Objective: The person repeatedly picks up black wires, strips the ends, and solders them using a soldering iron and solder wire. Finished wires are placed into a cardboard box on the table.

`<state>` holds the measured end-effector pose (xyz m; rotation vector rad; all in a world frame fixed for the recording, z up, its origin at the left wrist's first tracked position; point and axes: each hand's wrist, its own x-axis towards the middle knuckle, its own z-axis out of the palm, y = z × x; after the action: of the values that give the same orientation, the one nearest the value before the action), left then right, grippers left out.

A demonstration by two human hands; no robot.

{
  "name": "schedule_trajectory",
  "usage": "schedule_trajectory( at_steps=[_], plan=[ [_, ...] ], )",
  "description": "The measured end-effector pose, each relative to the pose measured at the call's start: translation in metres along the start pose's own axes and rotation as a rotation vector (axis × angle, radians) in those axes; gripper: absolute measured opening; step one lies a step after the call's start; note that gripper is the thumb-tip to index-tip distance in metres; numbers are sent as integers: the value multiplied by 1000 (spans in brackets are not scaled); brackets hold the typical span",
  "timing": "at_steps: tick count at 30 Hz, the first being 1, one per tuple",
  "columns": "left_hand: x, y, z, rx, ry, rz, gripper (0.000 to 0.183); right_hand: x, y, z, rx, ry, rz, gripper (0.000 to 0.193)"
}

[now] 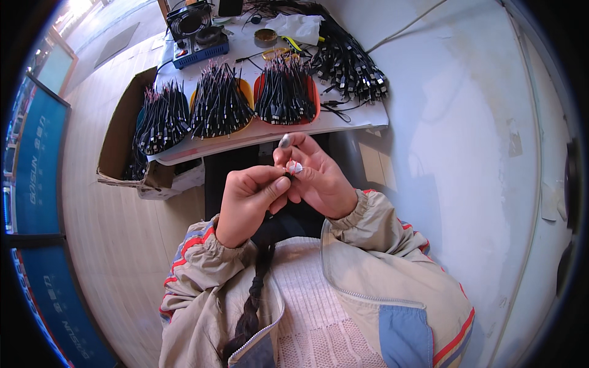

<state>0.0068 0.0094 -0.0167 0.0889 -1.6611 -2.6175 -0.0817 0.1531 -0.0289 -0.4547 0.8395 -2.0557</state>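
My two hands meet in front of my chest, just short of the table edge. My left hand is closed, pinching a tiny dark green piece between thumb and forefinger. Right beside it, a small white round piece with thin red wire sits between the thumb and fingers of my right hand, which is closed too. Something silvery covers a raised fingertip of the right hand. Whether the white and green pieces are joined cannot be made out.
On the white table, bundles of short black cables stand in an orange tray and a red tray. A heap of black USB cables lies behind. A blue-based fan device and a round tin stand farther back. A cardboard box adjoins at left.
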Motion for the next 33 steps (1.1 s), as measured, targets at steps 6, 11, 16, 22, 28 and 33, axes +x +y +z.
schedule_trajectory(
  at_steps=[6, 11, 16, 22, 28, 33],
  plan=[
    [-1, 3, -5, 49, -16, -38, 15, 6, -14, -1, -330, 56, -7, 22],
    [-4, 0, -2, 141, 56, 26, 16, 3, -34, 7, -1197, 129, -159, 39],
    [-2, 1, -7, 84, 44, -54, 16, 8, -20, 7, -1560, 13, -558, 28],
    [-5, 5, -16, -102, 5, -197, 16, 7, -16, -17, -936, 134, -396, 19],
    [-6, 19, -28, -191, -101, -291, 17, 0, -44, -25, -1193, -27, -85, 19],
    [3, 26, -30, -172, -181, -363, 17, -1, -59, 2, -1442, -247, -443, 29]
  ],
)
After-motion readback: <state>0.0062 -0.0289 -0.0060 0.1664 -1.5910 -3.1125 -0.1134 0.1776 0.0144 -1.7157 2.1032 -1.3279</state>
